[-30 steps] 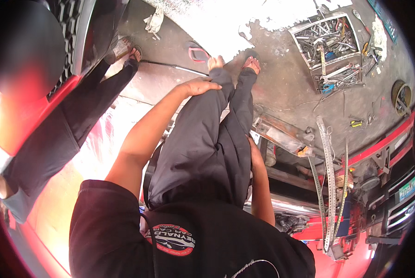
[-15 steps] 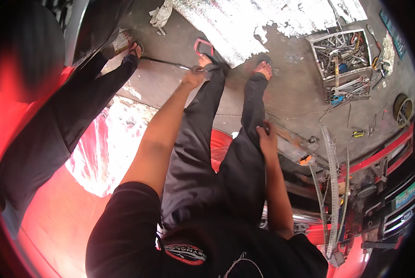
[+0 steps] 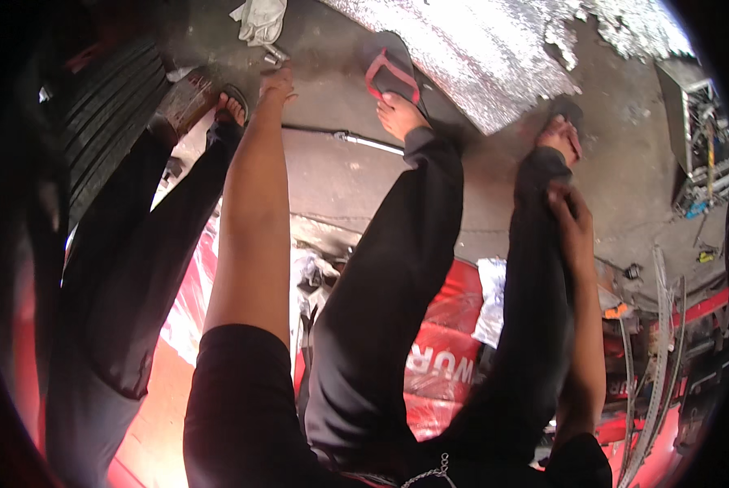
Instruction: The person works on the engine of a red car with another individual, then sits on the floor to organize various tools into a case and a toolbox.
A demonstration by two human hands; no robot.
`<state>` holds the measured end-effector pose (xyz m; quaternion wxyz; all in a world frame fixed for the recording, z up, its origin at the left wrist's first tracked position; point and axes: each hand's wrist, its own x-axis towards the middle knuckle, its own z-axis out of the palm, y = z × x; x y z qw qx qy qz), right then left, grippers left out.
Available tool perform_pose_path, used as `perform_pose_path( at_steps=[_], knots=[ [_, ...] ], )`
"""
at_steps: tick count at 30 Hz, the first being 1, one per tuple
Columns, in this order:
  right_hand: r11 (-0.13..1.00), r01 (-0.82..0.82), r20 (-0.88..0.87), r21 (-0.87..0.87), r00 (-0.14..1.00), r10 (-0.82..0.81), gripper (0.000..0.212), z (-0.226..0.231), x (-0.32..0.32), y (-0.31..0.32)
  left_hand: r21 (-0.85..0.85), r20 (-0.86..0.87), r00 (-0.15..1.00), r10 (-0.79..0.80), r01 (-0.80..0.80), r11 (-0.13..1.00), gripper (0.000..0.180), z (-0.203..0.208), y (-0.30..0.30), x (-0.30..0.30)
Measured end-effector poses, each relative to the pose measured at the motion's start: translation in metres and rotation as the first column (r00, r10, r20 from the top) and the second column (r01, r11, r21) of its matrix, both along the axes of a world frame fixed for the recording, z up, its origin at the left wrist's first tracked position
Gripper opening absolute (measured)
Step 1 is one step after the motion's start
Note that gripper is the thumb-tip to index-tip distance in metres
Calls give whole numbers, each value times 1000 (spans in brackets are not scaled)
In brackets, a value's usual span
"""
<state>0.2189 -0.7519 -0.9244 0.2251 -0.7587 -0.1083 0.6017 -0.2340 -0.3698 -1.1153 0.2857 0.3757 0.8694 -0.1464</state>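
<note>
My left hand reaches down to the floor at the upper left, thumb out from the fingers, with nothing visible in it. Just beyond its fingertips lie small shiny metal cylinders that look like sockets; contact is too small to make out. A long dark bar with a bright metal section, like a wrench handle, lies on the floor between that hand and my left foot. My right hand rests on my lower right trouser leg, fingers outstretched and holding nothing.
A pale cloth lies beyond the cylinders. Another person's legs stand close at my left. Silvery foil sheeting covers the floor ahead. A tool box is at far right, perforated metal strips nearer. Red plastic-wrapped material shows between my legs.
My left hand has let go of the bar, now on the floor, and moved forward to the small cylinders. My right hand has slid down my leg, and the view has leaned lower.
</note>
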Motion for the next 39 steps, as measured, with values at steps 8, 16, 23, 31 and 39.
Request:
perform_pose_path(
  at_steps=[8,16,23,31,39],
  knots=[
    [918,330,-284,-220,879,-384,25,-2,-3,41,-192,-175,867,-467,435,880,72,-56,51,-53],
    [938,310,-305,-156,888,-344,24,-16,-2,22,-226,-248,709,-660,620,751,90,-48,25,-11],
    [990,-96,18,100,995,94,26,-23,-22,-4,13,20,862,-507,506,862,80,-5,-45,64],
    [792,601,-403,-106,703,-587,48,-11,-14,103,80,687,404,-604,784,616,59,202,-190,308],
    [630,768,-293,-117,579,-761,27,6,154,46,224,822,359,-442,509,831,51,258,-198,449]
  ],
)
